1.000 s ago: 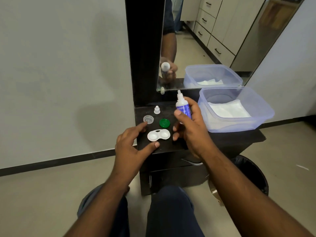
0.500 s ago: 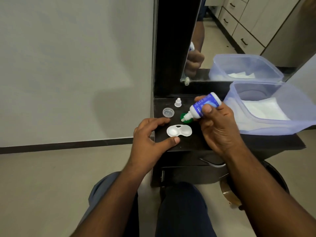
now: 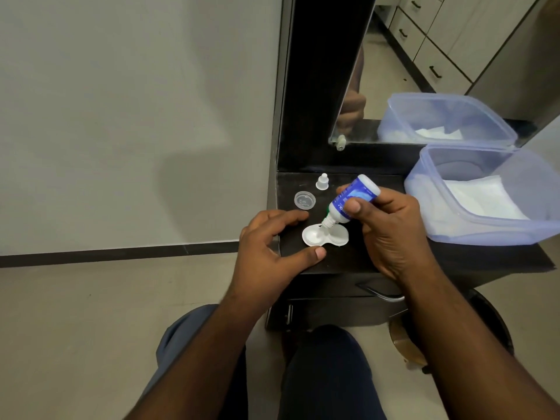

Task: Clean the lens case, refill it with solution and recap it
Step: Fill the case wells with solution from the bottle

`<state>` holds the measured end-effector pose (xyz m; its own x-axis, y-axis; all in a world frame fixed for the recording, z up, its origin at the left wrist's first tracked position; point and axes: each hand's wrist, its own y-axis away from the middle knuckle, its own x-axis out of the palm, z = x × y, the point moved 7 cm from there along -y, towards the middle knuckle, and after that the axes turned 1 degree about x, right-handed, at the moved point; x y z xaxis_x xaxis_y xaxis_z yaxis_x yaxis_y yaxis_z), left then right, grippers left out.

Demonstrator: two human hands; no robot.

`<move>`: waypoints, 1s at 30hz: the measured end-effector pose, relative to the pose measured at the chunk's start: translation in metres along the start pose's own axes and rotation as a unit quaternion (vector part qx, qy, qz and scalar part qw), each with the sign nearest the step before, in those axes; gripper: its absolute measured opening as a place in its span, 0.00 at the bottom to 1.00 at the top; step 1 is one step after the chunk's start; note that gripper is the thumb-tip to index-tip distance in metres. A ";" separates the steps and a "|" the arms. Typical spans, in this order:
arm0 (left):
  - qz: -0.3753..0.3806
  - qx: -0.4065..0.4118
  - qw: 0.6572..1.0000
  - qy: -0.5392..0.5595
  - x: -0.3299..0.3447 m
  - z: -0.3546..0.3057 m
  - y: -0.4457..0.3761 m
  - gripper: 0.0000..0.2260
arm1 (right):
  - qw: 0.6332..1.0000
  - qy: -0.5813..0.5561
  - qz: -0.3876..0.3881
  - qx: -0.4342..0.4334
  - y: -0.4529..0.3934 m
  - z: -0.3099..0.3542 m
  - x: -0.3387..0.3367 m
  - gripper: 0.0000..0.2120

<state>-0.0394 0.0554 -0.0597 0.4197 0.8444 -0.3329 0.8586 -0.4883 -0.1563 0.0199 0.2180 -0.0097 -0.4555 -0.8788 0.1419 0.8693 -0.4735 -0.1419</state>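
Dark counter (image 3: 357, 262): right hand (image 3: 394, 231) gripping tilted bottle (image 3: 351, 201) over lens case (image 3: 324, 235), left hand (image 3: 266, 253) spread alongside.

On a small black tabletop (image 3: 357, 262) lies a white two-well plastic lens case (image 3: 315, 236), uncapped. The right hand (image 3: 394, 228) grips a small blue-labelled white solution bottle (image 3: 353, 198), tipped nozzle-down over the case's left well. The left hand (image 3: 269, 253) rests at the table's edge, forefinger and thumb spread either side of the case. Behind stand a clear round cap (image 3: 304, 200) and a small white bottle cap (image 3: 322, 181). A translucent plastic tub (image 3: 472, 234) holding white tissue sits to the right.
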 end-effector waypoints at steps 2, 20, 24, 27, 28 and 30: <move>-0.001 0.000 1.000 -0.002 0.000 -0.001 0.000 0.21 | 1.000 0.006 -0.004 0.003 0.001 0.001 0.001 0.04; -0.008 -0.013 1.000 -0.005 0.002 0.003 -0.002 0.21 | 1.000 0.021 -0.010 0.010 0.001 0.002 0.002 0.05; -0.007 -0.017 1.000 -0.012 0.002 0.002 -0.002 0.21 | 0.999 0.030 -0.009 0.016 0.002 0.003 0.003 0.05; -0.008 -0.015 1.000 -0.009 0.002 0.001 -0.001 0.21 | 0.999 0.036 -0.005 0.017 0.002 0.003 0.003 0.05; -0.009 -0.014 1.000 -0.007 0.001 0.001 -0.001 0.20 | 0.999 0.041 -0.007 0.019 0.003 0.002 0.003 0.05; -0.010 -0.013 1.000 -0.007 0.001 0.000 -0.001 0.20 | 0.999 0.047 -0.004 0.019 0.002 0.003 0.002 0.05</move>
<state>-0.0393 0.0569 -0.0596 0.3979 0.8508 -0.3431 0.8742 -0.4651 -0.1396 0.0214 0.2150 -0.0072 -0.4775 -0.8772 0.0495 0.8710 -0.4800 -0.1045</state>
